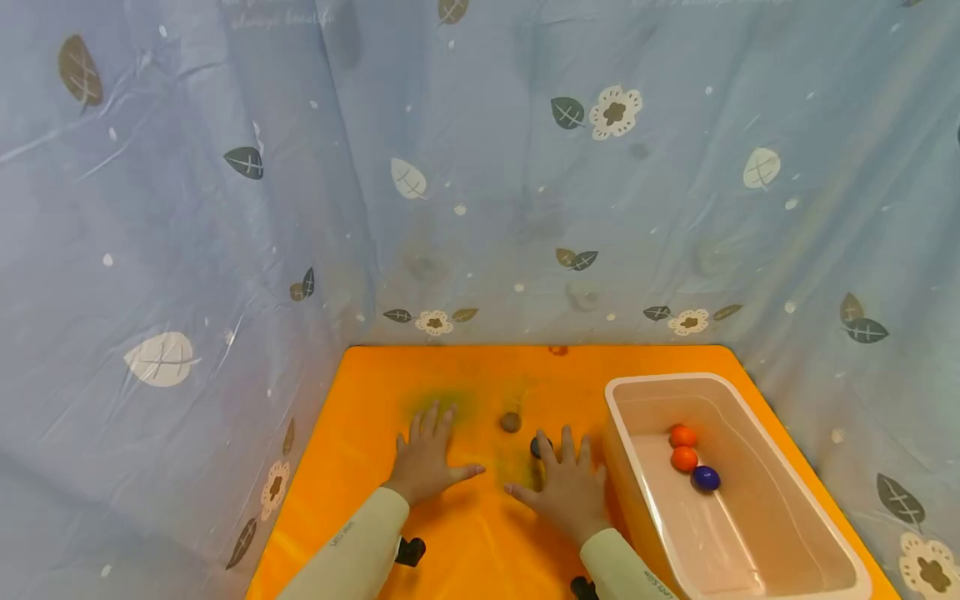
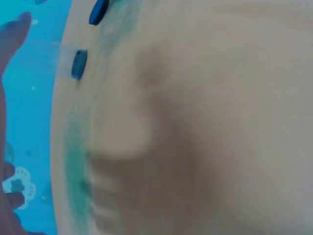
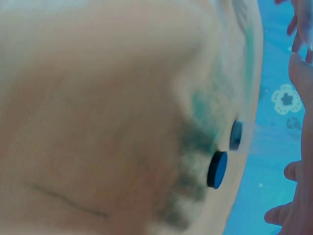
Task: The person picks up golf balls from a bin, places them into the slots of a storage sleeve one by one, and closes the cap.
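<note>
Both hands hover over an orange table [image 1: 465, 542] with fingers spread and nothing held. My left hand [image 1: 429, 458] is left of centre, near a green smear [image 1: 442, 404]. My right hand [image 1: 568, 487] is beside the bin, its index finger partly over a small dark blue round piece [image 1: 537, 448]. Farther back lies a brownish round piece [image 1: 511, 422]. In the left wrist view, a faint see-through shape extends from a dark disc [image 2: 79, 64]; a blue disc [image 2: 99, 11] is near it. Both discs, a dark one [image 3: 235, 135] and a blue one [image 3: 217, 170], also show in the right wrist view.
A pale, high-walled plastic bin [image 1: 626, 467] occupies the table's right side. Inside are two orange balls [image 1: 683, 458] and a dark blue ball [image 1: 706, 478]. A blue-grey curtain [image 1: 487, 208] with leaf and flower prints surrounds the back and sides.
</note>
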A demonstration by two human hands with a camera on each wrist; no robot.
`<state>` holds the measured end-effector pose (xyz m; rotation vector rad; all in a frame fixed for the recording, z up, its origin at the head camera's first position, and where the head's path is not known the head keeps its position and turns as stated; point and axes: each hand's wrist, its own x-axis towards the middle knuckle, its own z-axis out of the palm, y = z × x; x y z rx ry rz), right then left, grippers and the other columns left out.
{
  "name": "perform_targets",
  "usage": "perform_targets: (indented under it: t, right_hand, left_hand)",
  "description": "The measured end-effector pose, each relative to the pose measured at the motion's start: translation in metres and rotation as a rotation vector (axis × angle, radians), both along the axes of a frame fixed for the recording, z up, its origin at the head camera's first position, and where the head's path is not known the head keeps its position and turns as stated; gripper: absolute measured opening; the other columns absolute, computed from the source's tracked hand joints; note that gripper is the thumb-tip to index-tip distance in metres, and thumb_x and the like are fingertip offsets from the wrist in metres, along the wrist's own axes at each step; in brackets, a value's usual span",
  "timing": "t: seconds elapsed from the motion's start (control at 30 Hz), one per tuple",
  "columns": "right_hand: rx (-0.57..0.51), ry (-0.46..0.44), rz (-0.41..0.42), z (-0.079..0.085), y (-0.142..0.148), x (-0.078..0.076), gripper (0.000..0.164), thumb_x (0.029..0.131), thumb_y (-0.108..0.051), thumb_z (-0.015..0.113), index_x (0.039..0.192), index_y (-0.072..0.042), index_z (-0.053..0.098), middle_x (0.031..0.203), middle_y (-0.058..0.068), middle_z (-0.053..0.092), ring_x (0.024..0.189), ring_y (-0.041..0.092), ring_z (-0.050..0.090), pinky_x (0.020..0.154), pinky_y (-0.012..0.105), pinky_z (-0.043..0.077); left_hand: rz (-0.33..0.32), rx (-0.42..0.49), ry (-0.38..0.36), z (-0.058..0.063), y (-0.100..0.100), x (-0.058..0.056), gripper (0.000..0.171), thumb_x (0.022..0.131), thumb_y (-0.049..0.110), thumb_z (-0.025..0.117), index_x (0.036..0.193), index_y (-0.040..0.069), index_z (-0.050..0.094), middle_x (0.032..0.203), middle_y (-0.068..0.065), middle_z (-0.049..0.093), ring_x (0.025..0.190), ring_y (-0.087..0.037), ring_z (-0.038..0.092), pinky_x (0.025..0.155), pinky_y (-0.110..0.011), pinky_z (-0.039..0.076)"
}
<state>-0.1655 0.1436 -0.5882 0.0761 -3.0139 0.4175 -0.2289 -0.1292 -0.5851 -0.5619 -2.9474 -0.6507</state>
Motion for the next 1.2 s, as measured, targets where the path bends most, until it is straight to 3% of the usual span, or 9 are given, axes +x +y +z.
perform_targets:
  t: [0.23, 0.37, 0.47, 0.6, 0.77, 0.9, 1.07, 1.2]
  right_hand:
    - [-0.061, 0.051, 0.026, 0.012, -0.012, 0.02, 0.118, 0.08, -0.101, 0.052, 0.165, -0.019, 0.05, 0.168, 0.027, 0.037, 0.146, 0.062, 0.035, 0.093, 0.083, 0.045]
    - [-0.123, 0.096, 0.034, 0.025, -0.019, 0.029, 0.118, 0.08, -0.101, 0.052, 0.166, -0.02, 0.049, 0.167, 0.025, 0.038, 0.146, 0.057, 0.038, 0.093, 0.079, 0.047]
    - [-0.158, 0.156, 0.039, 0.042, -0.021, 0.032, 0.116, 0.081, -0.097, 0.058, 0.168, -0.02, 0.045, 0.167, 0.024, 0.039, 0.145, 0.053, 0.042, 0.093, 0.076, 0.049]
    - [-0.231, 0.251, 0.04, 0.076, -0.013, 0.032, 0.114, 0.085, -0.09, 0.066, 0.167, -0.013, 0.044, 0.165, 0.026, 0.041, 0.142, 0.052, 0.047, 0.096, 0.075, 0.049]
    - [-0.358, 0.245, 0.02, 0.124, 0.017, 0.028, 0.107, 0.094, -0.077, 0.069, 0.169, -0.01, 0.037, 0.169, 0.028, 0.034, 0.149, 0.056, 0.038, 0.107, 0.081, 0.036]
    - [-0.457, 0.237, 0.031, 0.148, 0.051, 0.018, 0.099, 0.1, -0.065, 0.071, 0.171, -0.009, 0.031, 0.171, 0.027, 0.03, 0.153, 0.054, 0.031, 0.111, 0.08, 0.03]
    - [-0.625, 0.131, 0.124, 0.158, 0.102, 0.005, 0.091, 0.107, -0.053, 0.068, 0.175, -0.017, 0.019, 0.176, 0.021, 0.019, 0.152, 0.053, 0.031, 0.11, 0.078, 0.034]
    - [-0.702, 0.068, 0.123, 0.159, 0.139, 0.0, 0.088, 0.11, -0.045, 0.067, 0.176, -0.019, 0.016, 0.177, 0.02, 0.015, 0.146, 0.055, 0.038, 0.104, 0.074, 0.044]
  left_hand:
    - [-0.035, 0.243, -0.081, -0.006, 0.008, -0.011, 0.107, 0.092, 0.061, 0.084, 0.168, 0.004, 0.035, 0.168, -0.021, 0.039, 0.152, -0.047, 0.036, 0.114, -0.071, 0.037]
    - [-0.045, 0.398, -0.158, -0.014, 0.016, -0.014, 0.1, 0.095, 0.052, 0.086, 0.167, 0.002, 0.036, 0.166, -0.02, 0.043, 0.15, -0.046, 0.04, 0.114, -0.067, 0.039]
    - [-0.045, 0.491, -0.187, -0.021, 0.026, -0.02, 0.096, 0.096, 0.047, 0.086, 0.166, 0.003, 0.038, 0.162, -0.022, 0.047, 0.146, -0.047, 0.046, 0.111, -0.067, 0.043]
    - [-0.05, 0.586, -0.237, -0.022, 0.048, -0.03, 0.096, 0.094, 0.045, 0.088, 0.165, 0.003, 0.038, 0.161, -0.024, 0.047, 0.143, -0.049, 0.048, 0.11, -0.067, 0.044]
    - [-0.022, 0.676, -0.334, -0.022, 0.077, -0.043, 0.1, 0.092, 0.046, 0.09, 0.167, 0.008, 0.036, 0.163, -0.018, 0.046, 0.145, -0.044, 0.047, 0.111, -0.063, 0.045]
    - [0.003, 0.759, -0.371, -0.024, 0.094, -0.054, 0.108, 0.087, 0.052, 0.093, 0.167, 0.009, 0.036, 0.163, -0.019, 0.044, 0.144, -0.041, 0.049, 0.108, -0.059, 0.049]
    - [0.004, 0.824, -0.386, -0.028, 0.111, -0.061, 0.108, 0.086, 0.047, 0.095, 0.167, 0.008, 0.036, 0.159, -0.019, 0.046, 0.14, -0.041, 0.053, 0.107, -0.058, 0.051]
    - [0.012, 0.873, -0.38, -0.03, 0.125, -0.066, 0.106, 0.086, 0.048, 0.095, 0.166, 0.01, 0.037, 0.156, -0.014, 0.05, 0.14, -0.04, 0.052, 0.108, -0.059, 0.049]
